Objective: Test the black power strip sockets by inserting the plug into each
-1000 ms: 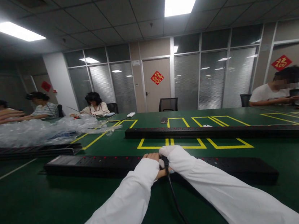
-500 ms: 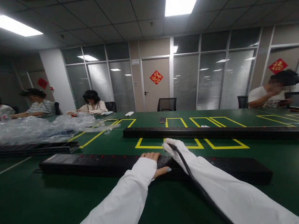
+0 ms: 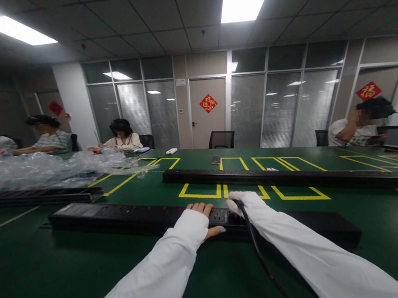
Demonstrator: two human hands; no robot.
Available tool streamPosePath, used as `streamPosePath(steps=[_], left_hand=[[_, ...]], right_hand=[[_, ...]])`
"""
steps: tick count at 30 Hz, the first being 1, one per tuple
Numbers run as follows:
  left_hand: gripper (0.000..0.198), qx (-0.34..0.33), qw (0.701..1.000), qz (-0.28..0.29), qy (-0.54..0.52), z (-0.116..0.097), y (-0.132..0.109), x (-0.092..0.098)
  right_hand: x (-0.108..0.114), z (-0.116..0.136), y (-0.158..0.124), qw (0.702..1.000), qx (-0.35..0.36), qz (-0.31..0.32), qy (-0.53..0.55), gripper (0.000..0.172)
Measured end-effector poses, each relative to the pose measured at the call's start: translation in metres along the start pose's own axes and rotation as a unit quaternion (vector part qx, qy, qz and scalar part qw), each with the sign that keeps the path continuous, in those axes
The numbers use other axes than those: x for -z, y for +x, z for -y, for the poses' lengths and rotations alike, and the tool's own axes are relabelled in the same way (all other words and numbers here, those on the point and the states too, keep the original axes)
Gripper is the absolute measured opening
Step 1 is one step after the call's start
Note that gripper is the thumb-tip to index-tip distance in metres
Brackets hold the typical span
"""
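A long black power strip (image 3: 127, 216) with red switches lies across the green table (image 3: 55, 278) in front of me. My left hand (image 3: 204, 214), bare, rests over the strip's near edge with fingers curled on its top. My right hand (image 3: 240, 201), in a white glove, is closed on the plug end of a black cable (image 3: 262, 262) held right over the strip, just right of my left hand. The cable runs back along my right sleeve toward the bottom edge.
A second long black strip (image 3: 296, 175) lies farther back over yellow floor-style markings. A third strip (image 3: 34, 198) and crumpled clear plastic wrap (image 3: 42, 170) sit at the left. Several seated people work at the far left and far right. An empty chair (image 3: 223, 139) stands behind.
My right hand lifted the plug off the strip, then came down again slightly farther right along the strip. My left hand stayed on the strip.
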State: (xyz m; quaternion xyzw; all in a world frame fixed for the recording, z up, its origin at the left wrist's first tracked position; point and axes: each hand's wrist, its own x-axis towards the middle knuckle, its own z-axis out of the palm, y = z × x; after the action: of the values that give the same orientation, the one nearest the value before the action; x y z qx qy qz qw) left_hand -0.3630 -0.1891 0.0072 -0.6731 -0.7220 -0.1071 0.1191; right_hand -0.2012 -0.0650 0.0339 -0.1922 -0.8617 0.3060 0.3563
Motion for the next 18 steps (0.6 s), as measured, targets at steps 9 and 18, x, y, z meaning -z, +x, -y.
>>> streamPosePath(steps=[9, 18], left_hand=[[0.07, 0.001, 1.0, 0.008, 0.008, -0.001, 0.001, 0.0], [0.073, -0.004, 1.0, -0.008, 0.014, 0.0, 0.0, -0.004]], right_hand=[[-0.001, 0.001, 0.003, 0.976, 0.067, 0.041, -0.202, 0.027], [0.007, 0.01, -0.006, 0.92, 0.143, 0.09, -0.354, 0.024]])
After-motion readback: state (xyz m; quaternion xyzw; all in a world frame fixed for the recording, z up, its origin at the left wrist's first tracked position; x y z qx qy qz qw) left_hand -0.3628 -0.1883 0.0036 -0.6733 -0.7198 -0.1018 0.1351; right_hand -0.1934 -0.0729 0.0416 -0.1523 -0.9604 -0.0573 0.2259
